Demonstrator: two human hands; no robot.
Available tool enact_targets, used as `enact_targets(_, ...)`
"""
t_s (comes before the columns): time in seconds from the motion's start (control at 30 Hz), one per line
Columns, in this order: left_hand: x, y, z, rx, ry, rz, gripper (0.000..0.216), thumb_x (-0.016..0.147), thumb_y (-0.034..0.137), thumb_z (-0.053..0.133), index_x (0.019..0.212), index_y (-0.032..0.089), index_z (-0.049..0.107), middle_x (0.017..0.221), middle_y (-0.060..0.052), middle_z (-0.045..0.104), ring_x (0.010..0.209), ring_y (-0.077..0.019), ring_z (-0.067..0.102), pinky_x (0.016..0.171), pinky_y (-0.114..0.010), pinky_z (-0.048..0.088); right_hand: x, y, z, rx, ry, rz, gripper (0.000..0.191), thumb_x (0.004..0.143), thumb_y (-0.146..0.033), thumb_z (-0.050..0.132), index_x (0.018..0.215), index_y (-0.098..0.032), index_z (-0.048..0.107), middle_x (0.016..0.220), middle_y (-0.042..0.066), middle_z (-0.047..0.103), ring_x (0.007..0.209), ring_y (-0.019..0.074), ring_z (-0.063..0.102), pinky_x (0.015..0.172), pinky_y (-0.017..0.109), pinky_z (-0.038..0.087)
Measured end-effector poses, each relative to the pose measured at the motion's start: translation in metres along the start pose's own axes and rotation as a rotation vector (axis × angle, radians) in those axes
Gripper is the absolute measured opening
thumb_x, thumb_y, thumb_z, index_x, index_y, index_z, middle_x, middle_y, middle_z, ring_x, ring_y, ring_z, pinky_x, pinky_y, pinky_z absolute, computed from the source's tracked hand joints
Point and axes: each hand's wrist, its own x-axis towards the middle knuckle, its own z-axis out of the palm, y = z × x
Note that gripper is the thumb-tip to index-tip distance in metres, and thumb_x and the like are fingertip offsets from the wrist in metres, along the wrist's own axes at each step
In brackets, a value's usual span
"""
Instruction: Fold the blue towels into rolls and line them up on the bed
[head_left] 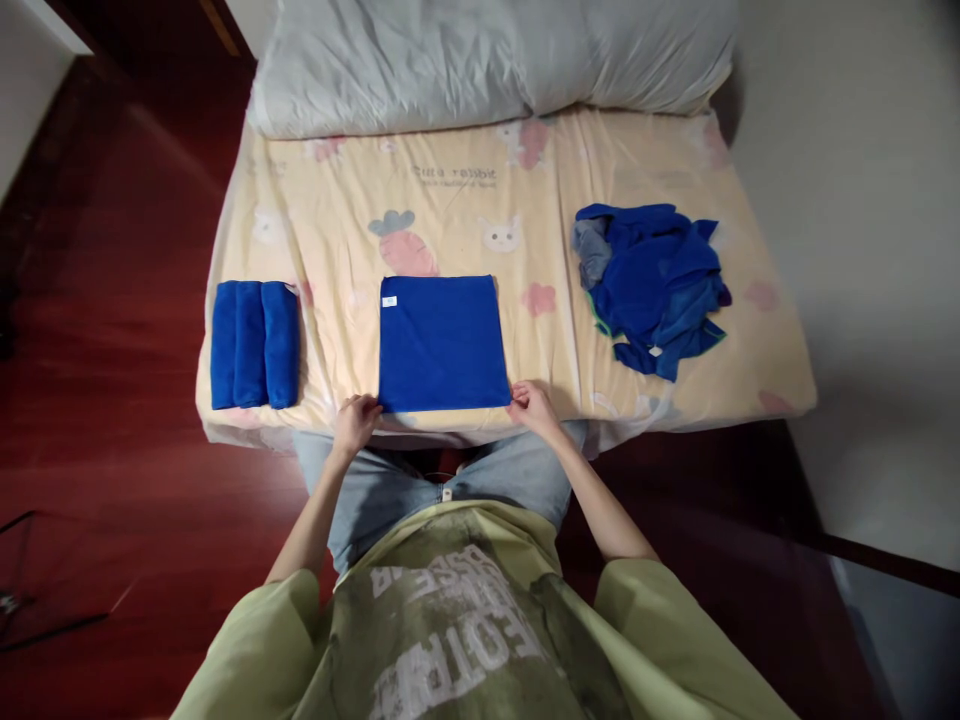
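Observation:
A blue square cloth (441, 340) lies flat on the bed's near edge, a small white tag at its far left corner. My left hand (355, 420) pinches its near left corner, fingers closed. Its near right corner is pinched by my right hand (531, 405). To the left lie three rolled blue cloths (253, 343) side by side. At the right sits a loose heap of blue cloths (651, 285).
The bed (465, 200) has a pale yellow sheet with cartoon prints, and a grey pillow (487, 55) lies along its far end. Dark red wooden floor (97, 380) runs along the left. A white wall (862, 200) stands at the right.

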Motion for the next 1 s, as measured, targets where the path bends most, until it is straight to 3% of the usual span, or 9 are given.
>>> enact_targets(0.1,-0.011,0.016,-0.002,0.111,0.075,-0.02,0.024,0.093,0.028,0.055,0.107,0.019,0.073,0.113,-0.02,0.071,0.116,-0.0381,0.064,0.104,-0.051,0.051,-0.007,-0.035,0.007,-0.215,0.161,-0.162,0.049,0.094,-0.03,0.055,0.141,-0.018,0.064,0.141,0.02,0.065,0.134,0.0362,0.059,0.118,0.057,0.046)
enact_targets(0.17,-0.014,0.038,0.0,0.142,0.193,0.01,0.034,0.097,0.027,0.05,0.124,0.017,0.07,0.134,-0.023,0.065,0.132,-0.0412,0.057,0.11,-0.057,0.046,-0.007,-0.062,0.021,-0.297,0.162,-0.244,0.057,0.102,-0.032,0.046,0.157,-0.019,0.051,0.163,0.016,0.047,0.154,0.035,0.041,0.129,0.057,0.033)
enact_targets(0.23,-0.006,0.067,0.007,0.103,0.252,0.126,0.044,0.101,0.027,0.044,0.14,0.019,0.063,0.155,-0.02,0.053,0.147,-0.0381,0.046,0.12,-0.057,0.039,-0.001,-0.086,0.042,-0.355,0.108,-0.294,0.061,0.105,-0.033,0.04,0.165,-0.019,0.04,0.173,0.011,0.033,0.163,0.0319,0.025,0.133,0.056,0.023)
enact_targets(0.33,0.019,0.104,0.029,0.017,0.182,0.319,0.053,0.103,0.027,0.04,0.154,0.018,0.053,0.171,-0.014,0.037,0.162,-0.031,0.027,0.131,-0.054,0.026,0.014,-0.104,0.079,-0.414,0.033,-0.322,0.064,0.106,-0.032,0.038,0.169,-0.019,0.032,0.177,0.008,0.024,0.167,0.03,0.011,0.135,0.058,0.013)
enact_targets(0.4,0.036,0.114,0.046,-0.009,0.135,0.344,0.059,0.103,0.03,0.039,0.16,0.015,0.046,0.174,-0.014,0.03,0.165,-0.0311,0.018,0.134,-0.055,0.018,0.023,-0.102,0.099,-0.434,-0.002,-0.315,0.064,0.107,-0.032,0.037,0.169,-0.018,0.032,0.177,0.008,0.022,0.167,0.0297,0.01,0.135,0.059,0.01)
enact_targets(0.47,0.043,0.111,0.06,-0.011,0.117,0.321,0.062,0.103,0.035,0.04,0.163,0.016,0.042,0.175,-0.013,0.027,0.166,-0.032,0.014,0.135,-0.058,0.013,0.027,-0.093,0.109,-0.446,-0.027,-0.308,0.063,0.108,-0.035,0.036,0.168,-0.018,0.033,0.177,0.009,0.021,0.167,0.029,0.012,0.135,0.058,0.009)
enact_targets(0.57,0.04,0.093,0.068,0.007,0.142,0.279,0.066,0.104,0.043,0.043,0.166,0.02,0.039,0.176,-0.01,0.023,0.166,-0.0321,0.008,0.135,-0.059,0.008,0.025,-0.073,0.106,-0.45,-0.022,-0.308,0.064,0.109,-0.042,0.036,0.168,-0.018,0.034,0.178,0.01,0.02,0.167,0.0282,0.012,0.135,0.057,0.008)
enact_targets(0.83,0.026,0.054,0.058,0.007,0.201,0.15,0.074,0.105,0.05,0.042,0.169,0.016,0.03,0.177,-0.013,0.016,0.166,-0.0305,0.008,0.136,-0.056,0.008,0.014,-0.04,0.075,-0.425,0.095,-0.228,0.069,0.109,-0.047,0.036,0.169,-0.015,0.029,0.176,0.015,0.022,0.166,0.0304,0.017,0.134,0.061,0.009)
enact_targets(1.0,0.033,0.062,0.047,0.02,0.231,0.172,0.073,0.106,0.045,0.038,0.168,0.007,0.029,0.176,-0.018,0.013,0.166,-0.0325,0.004,0.136,-0.057,0.004,0.021,-0.049,0.08,-0.444,0.173,-0.194,0.068,0.109,-0.044,0.035,0.168,-0.01,0.031,0.175,0.019,0.022,0.165,0.0339,0.017,0.132,0.067,0.007)
